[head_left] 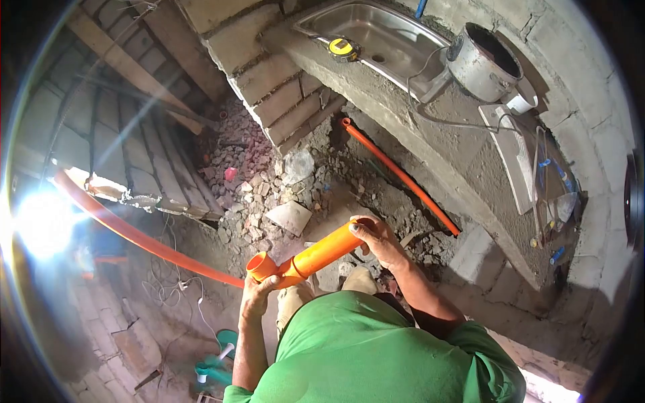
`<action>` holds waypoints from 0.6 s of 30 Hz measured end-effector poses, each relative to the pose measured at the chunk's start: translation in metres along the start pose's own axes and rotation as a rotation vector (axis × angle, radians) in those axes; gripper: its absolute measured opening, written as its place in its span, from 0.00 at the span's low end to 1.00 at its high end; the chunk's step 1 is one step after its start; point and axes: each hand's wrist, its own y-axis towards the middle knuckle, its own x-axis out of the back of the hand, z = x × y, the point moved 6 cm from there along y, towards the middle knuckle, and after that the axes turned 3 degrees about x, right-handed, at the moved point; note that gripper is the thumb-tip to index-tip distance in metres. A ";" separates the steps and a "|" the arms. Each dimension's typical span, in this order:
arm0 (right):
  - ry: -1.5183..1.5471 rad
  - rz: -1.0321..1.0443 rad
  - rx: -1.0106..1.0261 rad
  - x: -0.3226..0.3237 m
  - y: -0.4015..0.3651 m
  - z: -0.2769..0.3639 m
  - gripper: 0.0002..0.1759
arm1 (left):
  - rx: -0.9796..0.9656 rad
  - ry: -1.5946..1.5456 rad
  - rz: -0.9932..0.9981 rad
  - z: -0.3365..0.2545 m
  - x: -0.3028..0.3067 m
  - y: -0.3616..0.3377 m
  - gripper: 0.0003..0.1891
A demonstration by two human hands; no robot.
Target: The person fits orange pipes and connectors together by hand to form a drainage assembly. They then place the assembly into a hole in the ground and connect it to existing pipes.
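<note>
In front of my body I hold a short, thick orange pipe with an orange pipe fitting at its left end. My left hand is closed around the fitting, whose round open mouth faces up. My right hand grips the far end of the pipe, with the thumb on top near its rim. A long orange pipe runs in from the left and reaches my left hand; whether it joins the fitting is hidden. A thinner orange pipe lies along the foot of the concrete counter.
Rubble covers the ground ahead. On the concrete counter are a steel sink, a tape measure and a dirty metal pot. A bright lamp shines at left. Cables lie on the floor.
</note>
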 end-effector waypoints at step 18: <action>0.025 0.130 0.062 0.018 -0.006 -0.022 0.27 | -0.052 -0.246 0.005 0.012 -0.014 -0.016 0.38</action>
